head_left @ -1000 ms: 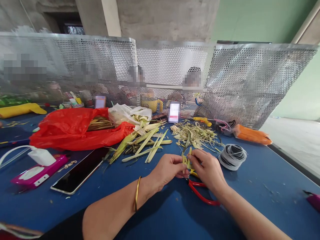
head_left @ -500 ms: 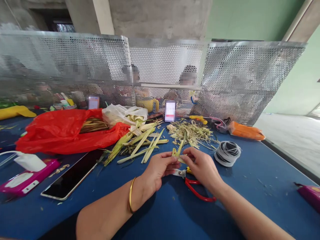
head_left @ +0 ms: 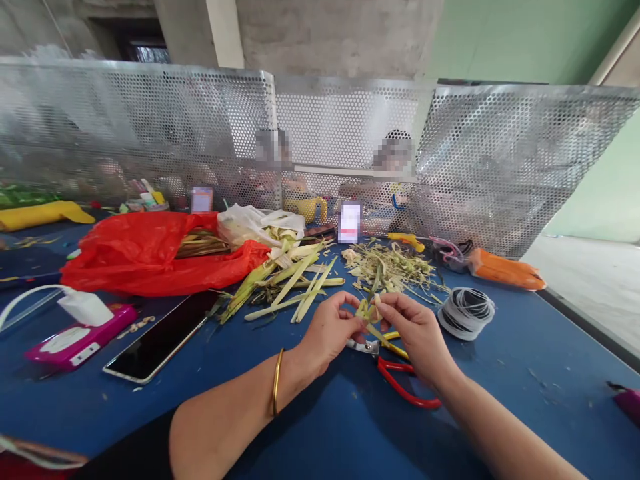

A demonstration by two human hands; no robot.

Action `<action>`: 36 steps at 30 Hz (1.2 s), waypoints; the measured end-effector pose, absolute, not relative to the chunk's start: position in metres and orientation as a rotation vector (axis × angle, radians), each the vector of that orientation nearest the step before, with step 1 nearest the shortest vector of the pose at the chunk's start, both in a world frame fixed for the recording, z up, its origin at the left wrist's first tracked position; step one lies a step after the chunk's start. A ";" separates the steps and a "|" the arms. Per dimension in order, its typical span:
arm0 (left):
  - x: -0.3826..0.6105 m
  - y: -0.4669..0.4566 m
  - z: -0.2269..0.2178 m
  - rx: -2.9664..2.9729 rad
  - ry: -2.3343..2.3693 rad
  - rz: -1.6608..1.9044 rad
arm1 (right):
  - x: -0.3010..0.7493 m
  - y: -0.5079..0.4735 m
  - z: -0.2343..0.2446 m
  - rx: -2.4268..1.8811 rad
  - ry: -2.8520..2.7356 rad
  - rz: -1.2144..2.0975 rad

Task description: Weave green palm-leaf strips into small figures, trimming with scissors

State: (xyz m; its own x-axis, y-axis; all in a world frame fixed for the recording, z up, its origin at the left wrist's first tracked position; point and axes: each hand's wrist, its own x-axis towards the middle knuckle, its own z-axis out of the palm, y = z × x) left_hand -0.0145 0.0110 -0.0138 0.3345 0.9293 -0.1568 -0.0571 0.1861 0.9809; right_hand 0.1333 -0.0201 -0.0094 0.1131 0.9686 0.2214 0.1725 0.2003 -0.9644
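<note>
My left hand, a gold bangle on its wrist, pinches a folded pale yellow-green leaf strip. Opposite it, my right hand pinches the same strip between thumb and fingers. One flat end of the strip hangs down between the hands. Beneath them on the blue table lies a cutting tool with a red loop handle and a yellow part; my hands partly hide it. Beyond the hands are a heap of leaf scraps and, to its left, several longer leaf strips.
A spool of grey-white cord stands right of my hands, with an orange packet behind it. To the left lie a dark phone, a magenta power strip and a red plastic bag. A perforated metal screen borders the back.
The view has shifted slightly left. My right hand has turned and raised its fingertips, and the strip between my hands is now folded differently. More of the yellow part of the tool shows.
</note>
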 end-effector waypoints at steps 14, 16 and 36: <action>-0.011 0.012 -0.029 1.346 0.999 0.892 | 0.140 -0.016 -0.025 -1.512 -1.511 0.789; -0.011 0.013 -0.031 1.420 1.032 0.881 | 0.138 -0.017 -0.023 -1.542 -1.531 0.756; -0.019 0.009 -0.020 1.658 0.813 0.536 | 0.141 -0.019 -0.011 -1.403 -1.582 0.505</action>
State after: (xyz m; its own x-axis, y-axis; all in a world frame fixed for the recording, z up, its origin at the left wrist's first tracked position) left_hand -0.0191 0.0095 -0.0202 0.6550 0.7520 -0.0739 0.2289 -0.1043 0.9679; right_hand 0.1412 -0.0192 -0.0113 0.0858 0.9275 0.3640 0.5445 0.2623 -0.7967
